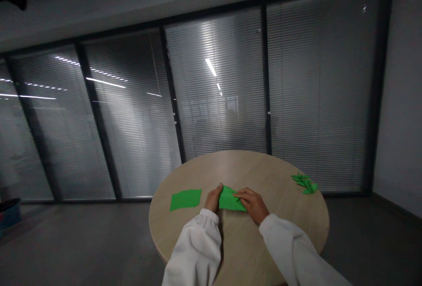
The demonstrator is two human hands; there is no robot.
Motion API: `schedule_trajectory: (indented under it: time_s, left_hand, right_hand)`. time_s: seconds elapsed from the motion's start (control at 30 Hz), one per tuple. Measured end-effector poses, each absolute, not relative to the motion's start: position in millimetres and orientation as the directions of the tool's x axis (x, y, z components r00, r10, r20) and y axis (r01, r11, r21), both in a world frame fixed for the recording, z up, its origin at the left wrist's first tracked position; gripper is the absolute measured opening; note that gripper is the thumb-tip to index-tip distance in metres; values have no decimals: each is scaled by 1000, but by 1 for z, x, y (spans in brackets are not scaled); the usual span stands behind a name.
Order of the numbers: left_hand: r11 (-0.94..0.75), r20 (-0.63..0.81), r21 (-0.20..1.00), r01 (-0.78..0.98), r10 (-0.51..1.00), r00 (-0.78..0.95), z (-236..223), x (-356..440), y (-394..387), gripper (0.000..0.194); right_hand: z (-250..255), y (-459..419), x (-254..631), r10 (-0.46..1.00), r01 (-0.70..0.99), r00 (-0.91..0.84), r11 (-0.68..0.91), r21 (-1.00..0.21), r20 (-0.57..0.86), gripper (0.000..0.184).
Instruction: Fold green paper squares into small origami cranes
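Pinching a green sheet [229, 200] near the middle of the round table [231, 165], left hand [214, 199] and right hand [253, 203] grip opposite edges of apparently light, creasable, easily torn paper, best held gently by its margins.

Head-worn view, facing forward and down, round table [242, 235] near

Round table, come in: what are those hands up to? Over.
Left hand gripping, right hand pinching one green sheet. Second sheet flat, left of the hands. Green pieces far right; nothing seen in the way.
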State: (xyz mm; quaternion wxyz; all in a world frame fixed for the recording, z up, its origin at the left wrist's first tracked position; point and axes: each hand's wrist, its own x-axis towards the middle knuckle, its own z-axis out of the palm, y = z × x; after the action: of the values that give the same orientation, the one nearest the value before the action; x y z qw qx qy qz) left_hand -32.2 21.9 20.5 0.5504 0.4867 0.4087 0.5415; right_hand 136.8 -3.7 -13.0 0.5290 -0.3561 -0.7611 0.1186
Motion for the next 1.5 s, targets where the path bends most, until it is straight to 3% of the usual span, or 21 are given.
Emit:
schedule_trajectory:
  time_s: [0.3,0.47,0.57,0.77,1.5]
  left_hand:
    - [-72,82,995,-75,988,134,16,-35,23,41]
    - [-160,166,985,-65,980,112,11,-32,24,40]
    - [-173,178,983,-53,976,125,14,-28,19,40]
    - [-208,205,978,13,970,128,21,-24,10,42]
    - [-179,180,984,-17,980,90,19,-24,13,42]
  right_hand:
    - [-8,-7,134,685,381,-150,705,-598,713,30]
    - [-5,-5,133,841,122,-88,541,-832,534,21]
    - [-11,1,131,915,3,-66,398,-917,397,30]
    - [-19,9,131,931,-24,-161,328,-944,327,38]
    - [-16,6,131,948,-58,-161,269,-961,275,40]
